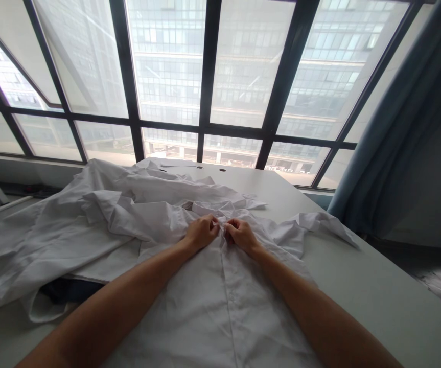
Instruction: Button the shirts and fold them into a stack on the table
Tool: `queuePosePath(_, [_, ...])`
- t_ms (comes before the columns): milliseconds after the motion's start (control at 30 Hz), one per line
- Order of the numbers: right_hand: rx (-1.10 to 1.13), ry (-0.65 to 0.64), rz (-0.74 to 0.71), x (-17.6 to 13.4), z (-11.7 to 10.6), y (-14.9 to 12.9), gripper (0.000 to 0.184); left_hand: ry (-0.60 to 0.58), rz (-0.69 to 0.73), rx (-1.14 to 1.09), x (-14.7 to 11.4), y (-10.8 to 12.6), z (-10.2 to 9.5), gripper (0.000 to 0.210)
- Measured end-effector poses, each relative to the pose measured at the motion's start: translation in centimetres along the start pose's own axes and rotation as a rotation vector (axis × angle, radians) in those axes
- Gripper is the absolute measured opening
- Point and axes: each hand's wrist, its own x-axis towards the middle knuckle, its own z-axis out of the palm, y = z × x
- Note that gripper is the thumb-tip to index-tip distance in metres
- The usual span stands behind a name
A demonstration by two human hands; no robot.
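Just below the centre of the view, toward six o'clock, a person's left hand (203, 231) and right hand (242, 234) are pinching the front of a white, button-front cloth shirt (197, 306) close to its collar. Both hands are curling nearly closed, fingertips on the fabric, with only a narrow gap separating them; whether a button is sitting between the fingers, one cannot tell. The shirt is lying on a smooth white table (366, 291), spreading from the centre down to six o'clock, and its front seam is running between the two bare forearms. Toward four o'clock, a creased white sleeve-like piece (322, 224) is stretching across the tabletop. At nine o'clock, a rumpled heap of white cloth (47, 230) is resting, with dark navy fabric (70, 289) showing at eight. A blue-grey curtain (392, 128) is hanging at two, and black-framed windows (243, 66) are standing at twelve.
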Motion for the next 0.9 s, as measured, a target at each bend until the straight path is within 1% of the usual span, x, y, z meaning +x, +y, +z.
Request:
queuePosePath(100, [-0.360,0.130,-0.184,-0.4,-0.1,0.0,0.017,0.135,0.098,0.220,0.2,-0.8,-0.7,0.032])
queuePosePath(167, [-0.525,0.147,-0.264,-0.6,-0.2,0.2,0.016,0.168,0.099,0.310,0.5,-1.7,-0.9,0.038])
queuePosePath(200, [-0.559,0.138,-0.281,-0.6,-0.3,0.3,0.018,0.157,0.082,0.341,0.7,-2.2,-0.9,0.041])
queuePosePath(267, [-0.566,0.124,-0.283,-0.3,-0.3,0.9,0.024,0.114,0.029,0.381,1.2,-3.2,-0.9,0.044])
queuePosePath(333, [-0.552,0.139,-0.264,0.5,-0.6,1.5,0.031,0.094,-0.043,0.398,1.8,-4.1,-1.0,0.047])
queuePosePath(467, [-0.590,0.185,-0.216,3.5,-2.0,2.2,0.036,0.054,-0.153,0.383,3.4,-5.4,-2.1,0.049])
queuePosePath(567, [-0.659,0.172,-0.134,6.3,-3.3,2.0,0.038,0.028,-0.145,0.368,4.6,-5.9,-3.0,0.037])
queuePosePath(667, [-0.617,0.099,-0.066,8.7,-4.0,1.5,0.041,0.036,-0.098,0.269,5.2,-5.7,-3.4,0.022])
queuePosePath(700, [-0.591,0.063,-0.058,9.3,-4.0,1.4,0.039,0.048,-0.079,0.219,5.2,-5.6,-3.5,0.019])
queuePosePath(767, [-0.548,-0.001,-0.063,10.3,-4.0,1.1,0.027,0.069,-0.043,0.145,5.2,-5.4,-3.9,0.019])
queuePosePath(833, [-0.522,-0.044,-0.088,10.9,-4.1,0.8,0.011,0.073,-0.022,0.147,5.1,-5.2,-4.5,0.022])
queuePosePath(900, [-0.501,-0.053,-0.115,11.1,-4.6,0.5,0.005,0.063,-0.003,0.197,5.1,-5.3,-5.4,0.027])
